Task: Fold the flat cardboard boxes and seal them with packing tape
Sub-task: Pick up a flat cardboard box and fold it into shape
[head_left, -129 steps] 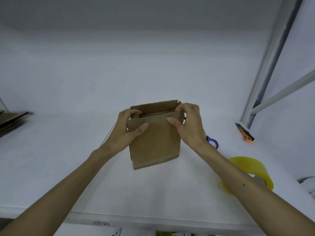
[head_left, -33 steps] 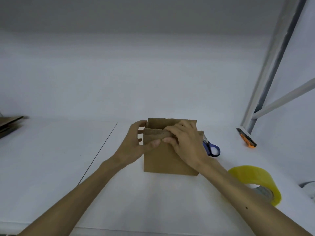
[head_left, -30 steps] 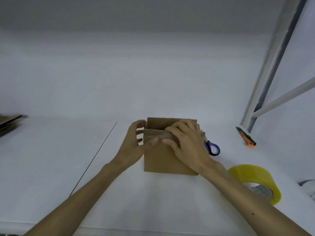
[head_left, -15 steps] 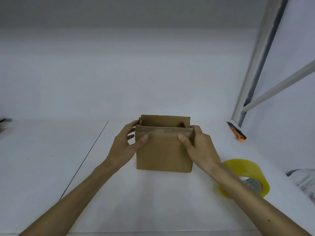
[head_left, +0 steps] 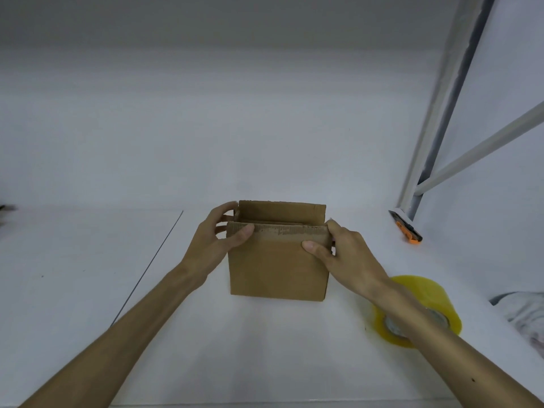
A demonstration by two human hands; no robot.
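A small brown cardboard box (head_left: 278, 269) stands upright on the white table (head_left: 88, 275), its top flaps up and its mouth toward the top. My left hand (head_left: 219, 244) grips its upper left corner, thumb on the near face and fingers behind. My right hand (head_left: 344, 254) grips the upper right corner the same way. A roll of yellowish packing tape (head_left: 426, 301) lies at the right, partly hidden behind my right forearm.
An orange and black utility knife (head_left: 407, 231) lies at the foot of a grey metal frame post (head_left: 435, 125) at the right back. A grey cloth (head_left: 527, 316) sits at the right edge. A thin seam line (head_left: 147, 269) crosses the table on the left.
My right hand slid from pressing across the top of the box to its right corner. The box now stands squared between both hands. The view shifted, hiding the blue-handled scissors.
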